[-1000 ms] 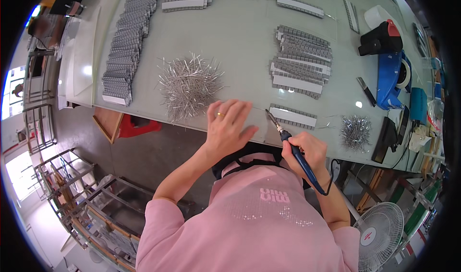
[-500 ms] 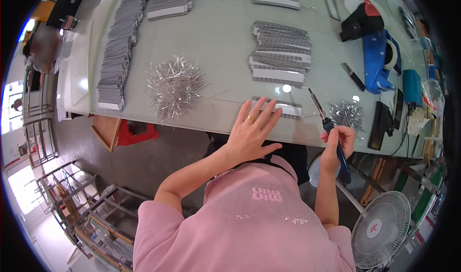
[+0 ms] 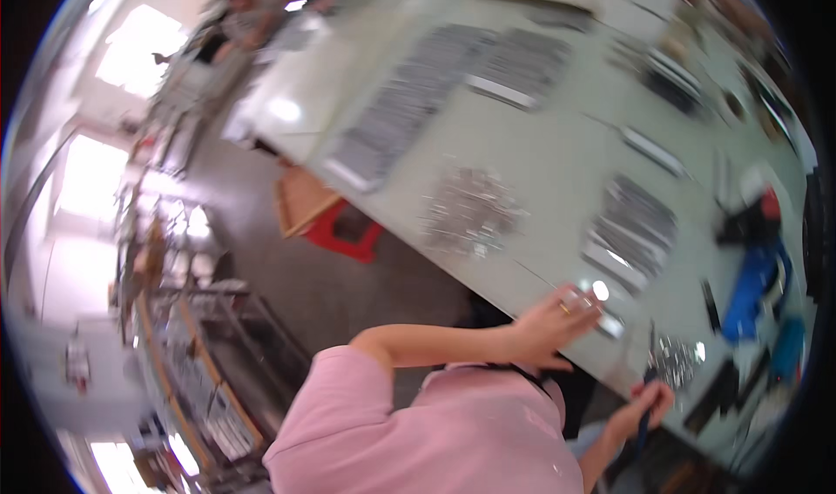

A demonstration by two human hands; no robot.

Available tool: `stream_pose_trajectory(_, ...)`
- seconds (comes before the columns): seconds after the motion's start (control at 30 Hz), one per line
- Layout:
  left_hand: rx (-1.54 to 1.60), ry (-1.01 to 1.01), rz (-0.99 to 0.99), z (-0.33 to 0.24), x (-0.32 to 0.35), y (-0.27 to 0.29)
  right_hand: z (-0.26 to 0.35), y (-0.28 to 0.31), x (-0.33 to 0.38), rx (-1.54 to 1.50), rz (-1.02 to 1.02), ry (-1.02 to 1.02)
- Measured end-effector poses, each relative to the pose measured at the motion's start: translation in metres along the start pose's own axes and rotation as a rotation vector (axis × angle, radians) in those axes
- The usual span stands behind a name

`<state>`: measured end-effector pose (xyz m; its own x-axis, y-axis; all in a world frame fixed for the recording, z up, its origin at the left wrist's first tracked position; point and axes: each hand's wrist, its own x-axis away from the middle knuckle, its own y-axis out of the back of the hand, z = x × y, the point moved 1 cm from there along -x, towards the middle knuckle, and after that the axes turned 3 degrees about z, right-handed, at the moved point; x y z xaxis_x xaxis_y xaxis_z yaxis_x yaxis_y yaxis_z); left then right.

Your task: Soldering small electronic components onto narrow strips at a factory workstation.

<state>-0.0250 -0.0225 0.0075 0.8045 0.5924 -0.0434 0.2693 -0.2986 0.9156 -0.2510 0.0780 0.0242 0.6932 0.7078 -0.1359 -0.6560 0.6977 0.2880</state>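
Observation:
My left hand (image 3: 544,328) lies with its fingers stretched out over a flat grey-and-white strip (image 3: 611,323) near the table's front edge. Its fingertips cover part of the strip. My right hand (image 3: 640,409) is closed around the blue handle of a soldering iron (image 3: 646,420), whose tip is blurred. Just beyond that hand sits a small heap of shiny wire clippings (image 3: 675,361). A larger pile of thin silvery wires (image 3: 475,211) spreads to the left of my left hand. Behind the strip is a stack of similar grey strips (image 3: 631,233).
Long rows of grey strips (image 3: 414,102) lie farther back, with another block of strips (image 3: 522,67) alongside. One strip with wire ends (image 3: 653,152) lies apart. A blue tape dispenser (image 3: 747,298) stands at right. A red stool (image 3: 348,233) is below the table edge; a person (image 3: 252,15) sits far left.
The view has swung and tilted toward the left, so the table and both hands appear farther right and lower, and blurred. My left hand stays over the strip; my right keeps the soldering iron.

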Motion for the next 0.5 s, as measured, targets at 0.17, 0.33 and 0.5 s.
stream_pose_trajectory(0.17, -0.047, -0.002, -0.080, -0.004, 0.003, -0.004, -0.003, -0.011, -0.012, -0.065, 0.054, 0.086)
stream_pose_trajectory(0.33, -0.054, 0.001, -0.089, 0.002, 0.001, -0.002, -0.005, -0.018, -0.015, -0.063, 0.054, 0.064)
stream_pose_trajectory(0.5, -0.098, -0.008, -0.158, 0.006, 0.008, -0.007, -0.014, -0.006, -0.015, -0.040, 0.043, 0.036)
